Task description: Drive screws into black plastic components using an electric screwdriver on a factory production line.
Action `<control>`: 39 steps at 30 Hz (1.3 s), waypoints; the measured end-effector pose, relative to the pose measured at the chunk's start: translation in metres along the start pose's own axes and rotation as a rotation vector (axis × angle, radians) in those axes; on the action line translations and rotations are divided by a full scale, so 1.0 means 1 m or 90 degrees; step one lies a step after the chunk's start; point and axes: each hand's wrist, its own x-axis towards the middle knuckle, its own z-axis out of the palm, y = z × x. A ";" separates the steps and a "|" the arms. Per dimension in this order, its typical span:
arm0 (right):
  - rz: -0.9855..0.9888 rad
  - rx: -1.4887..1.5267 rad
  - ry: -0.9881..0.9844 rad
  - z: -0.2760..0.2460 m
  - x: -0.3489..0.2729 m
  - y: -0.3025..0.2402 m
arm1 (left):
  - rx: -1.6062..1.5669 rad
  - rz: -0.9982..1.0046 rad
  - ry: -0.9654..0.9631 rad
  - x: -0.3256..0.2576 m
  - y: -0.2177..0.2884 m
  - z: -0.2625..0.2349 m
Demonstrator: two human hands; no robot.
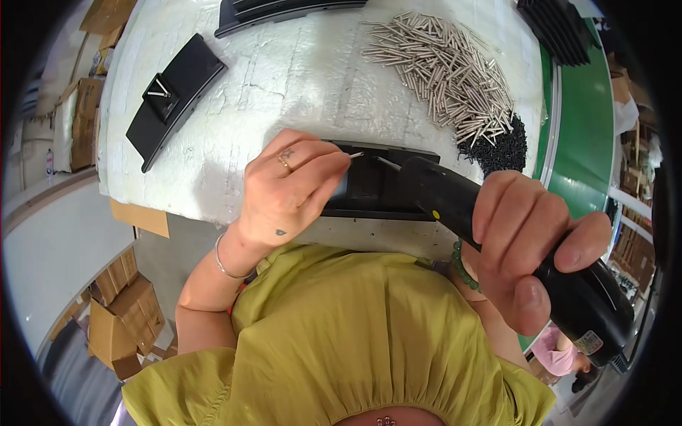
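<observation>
My left hand (288,184) is closed in a pinch on a thin silver metal pin (356,155), whose end sticks out past the fingertips. Wrapped round a black electric screwdriver (444,195) is my right hand (522,245). The screwdriver's bit points left toward the pin's end, with a small dark screw seemingly at its tip; whether it touches the pin I cannot tell. Below both lies a black plastic part (376,202), partly hidden by the left hand and the tool. A similar curved black part (177,92) at the left holds a few pins in its recess.
A heap of silver metal pins (447,71) lies at the far right on the white wrapped work surface (284,92). Beside it is a pile of small black screws (501,149). Stacked black parts (558,32) stand at the far right, more at the back. Cardboard boxes (128,319) stand lower left.
</observation>
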 end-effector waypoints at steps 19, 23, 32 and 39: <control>0.026 0.002 -0.025 0.007 0.009 0.007 | -0.034 -0.049 0.021 0.000 0.000 0.009; 0.053 -0.013 -0.019 0.010 0.010 0.005 | -0.049 -0.042 0.038 0.000 -0.002 0.008; 0.052 -0.041 -0.053 0.014 0.008 0.009 | -0.070 -0.034 0.037 -0.001 -0.003 0.010; 0.017 -0.053 -0.081 0.022 0.010 0.012 | -0.063 -0.038 0.028 -0.004 -0.002 0.011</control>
